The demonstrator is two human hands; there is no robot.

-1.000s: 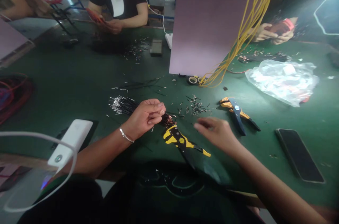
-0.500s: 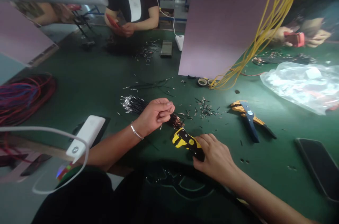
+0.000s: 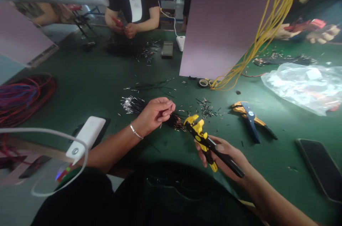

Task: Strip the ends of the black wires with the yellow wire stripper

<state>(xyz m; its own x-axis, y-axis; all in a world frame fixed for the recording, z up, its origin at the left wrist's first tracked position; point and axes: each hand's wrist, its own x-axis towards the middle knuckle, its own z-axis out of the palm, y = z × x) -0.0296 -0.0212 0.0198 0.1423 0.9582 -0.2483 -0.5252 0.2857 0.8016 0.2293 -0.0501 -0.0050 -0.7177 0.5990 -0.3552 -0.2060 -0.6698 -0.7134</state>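
Observation:
My right hand (image 3: 227, 153) holds a yellow and black wire stripper (image 3: 198, 137), its jaws pointing up and left and its handles spread apart across the palm. My left hand (image 3: 157, 113) is closed in a pinch above a bundle of short black wires (image 3: 137, 104). Whatever may be between those fingertips is too small to make out. The bundle's silvery ends fan out left of the hand, and its bare copper ends (image 3: 177, 122) show on the right, close to the stripper's jaws. The left hand hides the bundle's middle.
Cut black scraps (image 3: 208, 108) lie behind the stripper. To the right are a blue and orange wire stripper (image 3: 249, 115), a phone (image 3: 319, 169) and a plastic bag (image 3: 304, 87). Yellow wires (image 3: 256, 51) hang beside a pink panel (image 3: 224, 30). A white power bank (image 3: 86, 137) sits left. Two co-workers' hands hold red tools.
My right hand has turned the wire stripper over, palm now upward, so its jaws point up and its handles show. My left hand has stayed almost still.

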